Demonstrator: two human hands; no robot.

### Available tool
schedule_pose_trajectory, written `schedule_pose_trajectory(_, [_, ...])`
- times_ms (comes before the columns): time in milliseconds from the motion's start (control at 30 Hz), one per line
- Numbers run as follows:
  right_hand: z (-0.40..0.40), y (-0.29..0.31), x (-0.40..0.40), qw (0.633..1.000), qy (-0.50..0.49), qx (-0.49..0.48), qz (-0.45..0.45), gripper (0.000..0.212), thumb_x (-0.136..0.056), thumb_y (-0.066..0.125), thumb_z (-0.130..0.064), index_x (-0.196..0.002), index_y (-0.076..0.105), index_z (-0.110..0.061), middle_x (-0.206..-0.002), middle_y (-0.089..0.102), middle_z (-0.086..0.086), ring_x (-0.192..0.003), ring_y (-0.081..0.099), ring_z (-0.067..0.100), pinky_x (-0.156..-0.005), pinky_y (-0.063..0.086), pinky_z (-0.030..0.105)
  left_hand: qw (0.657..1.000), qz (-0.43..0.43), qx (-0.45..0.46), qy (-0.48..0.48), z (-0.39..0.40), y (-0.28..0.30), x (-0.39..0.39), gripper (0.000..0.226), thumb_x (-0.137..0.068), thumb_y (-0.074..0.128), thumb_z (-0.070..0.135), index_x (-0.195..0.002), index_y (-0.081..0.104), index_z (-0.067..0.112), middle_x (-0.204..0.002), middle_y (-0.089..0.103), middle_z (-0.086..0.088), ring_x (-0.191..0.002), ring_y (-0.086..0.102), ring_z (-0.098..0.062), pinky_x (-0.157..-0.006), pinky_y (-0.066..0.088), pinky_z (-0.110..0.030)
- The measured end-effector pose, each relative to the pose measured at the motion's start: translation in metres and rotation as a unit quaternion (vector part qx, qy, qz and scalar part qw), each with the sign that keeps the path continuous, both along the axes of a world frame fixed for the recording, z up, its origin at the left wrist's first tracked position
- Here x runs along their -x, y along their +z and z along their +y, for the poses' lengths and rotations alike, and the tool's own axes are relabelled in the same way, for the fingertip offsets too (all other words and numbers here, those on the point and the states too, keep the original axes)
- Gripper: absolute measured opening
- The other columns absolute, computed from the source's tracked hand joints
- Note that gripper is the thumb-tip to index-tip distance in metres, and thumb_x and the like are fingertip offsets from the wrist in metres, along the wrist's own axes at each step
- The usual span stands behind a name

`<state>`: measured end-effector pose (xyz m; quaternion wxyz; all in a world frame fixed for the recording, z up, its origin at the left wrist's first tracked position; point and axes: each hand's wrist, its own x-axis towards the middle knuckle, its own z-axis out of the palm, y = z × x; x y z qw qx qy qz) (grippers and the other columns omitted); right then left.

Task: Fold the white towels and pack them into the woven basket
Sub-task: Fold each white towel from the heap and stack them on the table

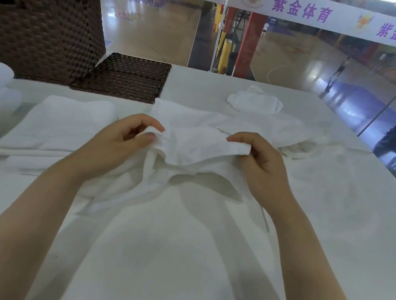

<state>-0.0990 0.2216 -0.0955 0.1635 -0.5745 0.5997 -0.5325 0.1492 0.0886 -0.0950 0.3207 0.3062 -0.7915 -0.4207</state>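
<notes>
Left hand (125, 143) and right hand (257, 159) each pinch, fingers clamped, a white towel (192, 146) mid-table (335, 223); folded stack (60, 128) toward left edge; woven basket (39, 28) far-left corner.

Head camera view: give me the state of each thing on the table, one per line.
Left hand: pinching the held white towel's edge.
Right hand: pinching the same edge.
Held white towel: unfolded, partly lifted.
Stack of white towels: folded flat.
Dark brown woven basket: upright; contents hidden.
Flat woven lid: off, beside the basket.
</notes>
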Motion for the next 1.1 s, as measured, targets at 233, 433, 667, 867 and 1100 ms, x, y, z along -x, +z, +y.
schedule_pose_trajectory(233, [-0.012,0.009,-0.027,0.995,0.079,-0.045,0.041,0.019,-0.096,0.042,-0.013,-0.093,0.059,-0.022,-0.09,0.063,-0.005,-0.086,0.055,0.023,-0.079,0.046,0.039,0.978,0.047,0.139,0.147,-0.001,0.004,0.02,0.021,-0.098,0.053,0.013,-0.104,0.07,0.023,-0.104,0.063,0.014,-0.101,0.051,0.004,-0.079,0.033,0.001])
schedule_pose_trajectory(433, [-0.02,0.016,-0.039,0.99,0.109,-0.048,0.08,0.011,-0.099,0.04,-0.024,-0.097,0.051,-0.025,-0.086,0.055,0.01,-0.077,0.048,0.024,-0.065,0.038,0.03,0.977,0.074,0.097,0.174,0.007,0.014,0.033,0.02,-0.1,0.052,0.023,-0.085,0.062,0.013,-0.075,0.058,0.005,-0.064,0.047,0.0,-0.057,0.034,-0.011])
schedule_pose_trajectory(667, [-0.032,0.02,-0.045,0.99,0.091,-0.053,0.096,0.019,-0.105,0.037,-0.027,-0.096,0.05,-0.016,-0.088,0.057,-0.001,-0.081,0.054,0.015,-0.073,0.044,0.033,0.992,0.078,0.085,0.042,0.033,0.014,0.045,0.008,-0.097,0.057,0.019,-0.102,0.064,0.02,-0.086,0.065,0.014,-0.077,0.062,-0.001,-0.072,0.048,-0.017])
schedule_pose_trajectory(867, [-0.036,0.029,-0.036,0.987,0.122,-0.097,0.044,0.021,-0.095,0.053,-0.024,-0.082,0.058,-0.009,-0.077,0.052,-0.001,-0.07,0.047,0.01,-0.066,0.036,0.027,0.994,0.032,0.074,-0.079,0.029,0.022,0.03,0.033,-0.091,0.054,0.015,-0.118,0.062,0.032,-0.105,0.068,0.008,-0.1,0.065,-0.014,-0.08,0.057,-0.033])
schedule_pose_trajectory(1100, [-0.038,0.036,-0.035,0.97,0.181,-0.161,0.028,0.056,-0.075,0.057,-0.049,-0.096,0.065,0.002,-0.089,0.065,0.016,-0.081,0.057,0.032,-0.075,0.044,0.043,0.986,0.019,0.042,-0.161,0.023,0.023,0.021,0.046,-0.089,0.055,0.004,-0.121,0.064,0.037,-0.115,0.069,0.0,-0.104,0.067,-0.023,-0.087,0.057,-0.039])
